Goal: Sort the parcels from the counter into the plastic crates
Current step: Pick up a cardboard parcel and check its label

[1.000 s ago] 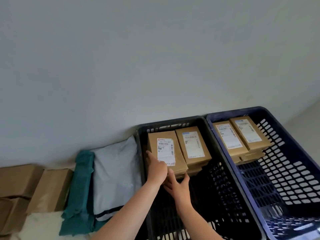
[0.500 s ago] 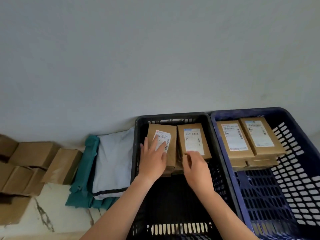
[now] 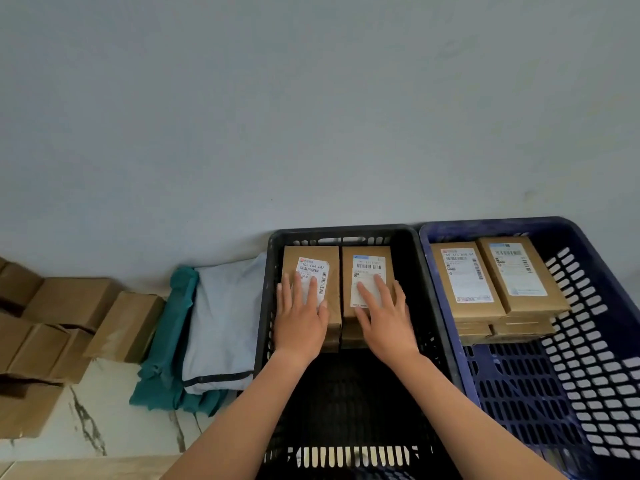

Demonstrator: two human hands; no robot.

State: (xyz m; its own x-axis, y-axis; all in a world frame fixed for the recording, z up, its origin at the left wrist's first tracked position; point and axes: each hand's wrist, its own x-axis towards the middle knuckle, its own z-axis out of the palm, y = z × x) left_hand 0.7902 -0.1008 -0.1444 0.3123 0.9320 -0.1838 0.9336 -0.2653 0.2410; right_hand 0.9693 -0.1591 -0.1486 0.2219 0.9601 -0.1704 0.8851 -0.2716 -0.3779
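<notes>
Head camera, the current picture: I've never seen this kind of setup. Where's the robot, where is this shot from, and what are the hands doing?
There is no robot here. A person wears one camera on the head, looking down at their own bare arms. The left hand lies flat on the left parcel in the black crate, and the right hand lies flat on the right parcel beside it. Fingers are straight, so nothing is gripped. The blue crate next to it holds stacked parcels. On the marble counter lie a teal bag, a grey bag and brown boxes.
</notes>
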